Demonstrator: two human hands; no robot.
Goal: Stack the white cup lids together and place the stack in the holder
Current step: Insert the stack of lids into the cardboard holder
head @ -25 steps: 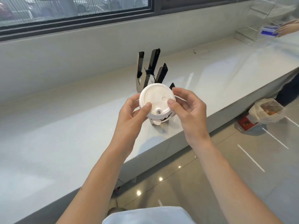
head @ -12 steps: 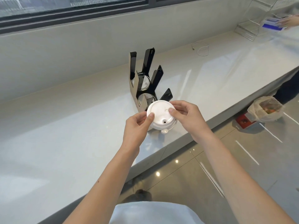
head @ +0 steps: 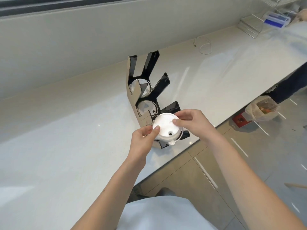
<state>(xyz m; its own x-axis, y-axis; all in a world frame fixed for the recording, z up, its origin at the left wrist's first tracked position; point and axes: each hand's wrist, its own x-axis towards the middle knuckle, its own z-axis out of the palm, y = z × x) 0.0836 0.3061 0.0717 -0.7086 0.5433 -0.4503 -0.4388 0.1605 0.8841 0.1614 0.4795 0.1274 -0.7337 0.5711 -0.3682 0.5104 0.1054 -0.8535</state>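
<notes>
Both hands pinch the stack of white lids (head: 167, 128): the left hand (head: 142, 140) grips its near-left rim, thumb on top, and the right hand (head: 194, 123) holds the far-right edge. That stack sits at the nearest slot of the black holder (head: 149, 77) on the counter (head: 66, 138), possibly already resting inside. Two farther slots hold lids.

white lids (head: 167, 128), black holder (head: 150, 67), blue box (head: 275, 21)

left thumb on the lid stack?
Touching. The head view shows the left hand with its thumb pressed flat on the top rim of the white lid stack, no gap visible.
</notes>
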